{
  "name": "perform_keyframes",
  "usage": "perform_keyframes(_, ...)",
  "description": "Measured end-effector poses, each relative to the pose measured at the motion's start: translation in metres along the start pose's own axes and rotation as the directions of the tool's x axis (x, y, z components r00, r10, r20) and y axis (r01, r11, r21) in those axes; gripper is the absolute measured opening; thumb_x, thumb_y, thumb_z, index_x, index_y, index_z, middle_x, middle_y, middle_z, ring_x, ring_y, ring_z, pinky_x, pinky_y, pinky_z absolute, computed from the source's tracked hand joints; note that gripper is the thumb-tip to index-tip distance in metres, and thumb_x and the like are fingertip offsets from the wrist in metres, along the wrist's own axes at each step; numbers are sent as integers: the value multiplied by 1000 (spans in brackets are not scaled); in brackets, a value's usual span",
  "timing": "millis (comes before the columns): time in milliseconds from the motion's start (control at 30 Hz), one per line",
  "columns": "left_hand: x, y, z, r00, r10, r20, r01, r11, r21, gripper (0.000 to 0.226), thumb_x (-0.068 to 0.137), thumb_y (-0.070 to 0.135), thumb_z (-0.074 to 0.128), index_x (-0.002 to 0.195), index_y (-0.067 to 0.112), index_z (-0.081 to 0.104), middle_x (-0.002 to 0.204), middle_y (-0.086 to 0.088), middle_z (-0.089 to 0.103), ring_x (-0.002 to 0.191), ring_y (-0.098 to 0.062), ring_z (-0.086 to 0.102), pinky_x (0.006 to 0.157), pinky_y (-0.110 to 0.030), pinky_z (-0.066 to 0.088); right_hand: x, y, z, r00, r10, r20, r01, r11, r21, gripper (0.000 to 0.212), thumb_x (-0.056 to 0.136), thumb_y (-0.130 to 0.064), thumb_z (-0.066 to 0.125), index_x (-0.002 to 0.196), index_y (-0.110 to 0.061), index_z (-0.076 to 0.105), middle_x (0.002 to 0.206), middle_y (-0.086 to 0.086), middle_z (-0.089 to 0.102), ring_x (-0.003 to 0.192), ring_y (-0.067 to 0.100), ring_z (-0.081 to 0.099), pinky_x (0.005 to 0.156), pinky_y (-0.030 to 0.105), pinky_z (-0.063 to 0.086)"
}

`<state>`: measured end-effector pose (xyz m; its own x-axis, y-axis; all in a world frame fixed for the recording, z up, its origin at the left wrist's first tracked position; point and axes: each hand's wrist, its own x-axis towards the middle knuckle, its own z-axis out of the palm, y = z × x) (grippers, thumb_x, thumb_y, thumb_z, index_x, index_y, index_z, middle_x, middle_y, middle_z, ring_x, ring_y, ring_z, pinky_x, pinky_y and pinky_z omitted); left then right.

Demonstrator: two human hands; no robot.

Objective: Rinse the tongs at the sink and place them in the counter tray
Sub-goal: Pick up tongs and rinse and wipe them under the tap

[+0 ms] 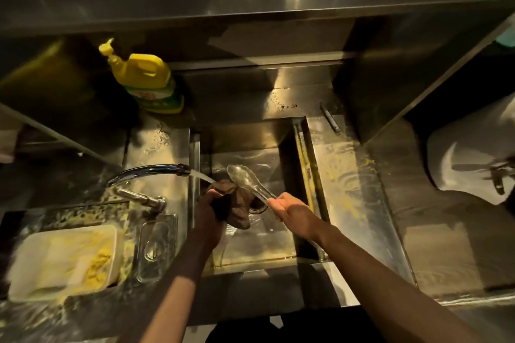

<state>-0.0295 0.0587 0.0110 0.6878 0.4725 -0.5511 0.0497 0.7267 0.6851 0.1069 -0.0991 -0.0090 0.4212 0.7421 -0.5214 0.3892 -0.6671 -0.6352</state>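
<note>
Right hand grips the handle end of the metal tongs, which slant up and left from it over the sink, scoop ends farthest from the palm. Just left, the left hand is closed around a brown rag, touching the tongs' shaft. Water runs from the faucet onto the rag. Farther back stands a yellow detergent bottle.

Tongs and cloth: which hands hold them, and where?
The right hand grips the tongs at their handle end. The left hand clutches a bunched brown cloth under the faucet stream.
</note>
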Motion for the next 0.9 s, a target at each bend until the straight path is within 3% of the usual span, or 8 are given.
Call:
perform_keyframes(133,15,22,-29,994,-96,53,99,994,-45,29,81,25,49,99,2,52,78,-8,32,60,-20,37,58,-30,31,7,-6,2,993,-76,90,82,994,-73,32,104,-46,38,86,-27,56,98,7,51,82,19,55,79,40,49)
perform_keyframes(233,25,21,-27,987,-95,-131,103,993,51,45,87,48,62,102,6,64,80,-10,61,67,-25,58,63,-32,49,17,-17,9,985,-121,123,139,979,-152,46,103,-53,36,88,-21,64,98,3,51,83,18,55,76,34,46)
perform_keyframes(333,37,16,-23,929,-2,-369,68,984,165,55,64,48,86,99,8,73,89,-10,77,80,-29,74,74,-39,60,33,-27,28,985,-84,154,118,965,-233,59,99,-65,31,90,-20,68,96,-1,49,83,15,54,84,38,49)
perform_keyframes(467,44,21,-28,939,149,-311,-21,925,380,55,58,38,94,94,4,72,84,-15,76,71,-36,74,62,-57,60,44,-24,15,991,-38,129,81,934,-348,60,98,-66,32,92,-22,72,97,-5,48,83,13,53,80,31,44)
perform_keyframes(567,49,18,-12,851,127,-510,-77,990,118,32,70,32,88,86,10,70,69,-1,75,63,-22,72,54,-33,59,53,-37,13,994,-56,91,85,930,-357,66,97,-68,30,78,-18,68,93,-1,51,81,18,55,75,32,41)
perform_keyframes(633,52,14,-1,814,16,-581,-62,996,-58,22,75,27,84,79,14,66,64,3,71,59,-17,69,51,-27,55,56,-47,29,997,-27,76,42,978,-206,61,98,-64,37,66,-16,57,83,5,54,74,22,54,70,33,40)
perform_keyframes(767,53,13,-14,838,27,-545,35,994,102,31,66,35,89,73,15,67,61,2,71,60,-19,70,60,-32,59,50,-43,22,998,-33,53,43,981,-192,63,98,-63,39,84,-7,64,82,6,57,73,20,55,68,34,42)
perform_keyframes(900,55,8,-6,781,-34,-624,-22,996,-82,37,67,35,88,88,12,68,84,-5,75,76,-23,71,77,-44,61,57,-48,21,994,-63,88,82,971,-226,64,99,-65,35,63,-16,54,71,4,52,63,18,51,61,33,40)
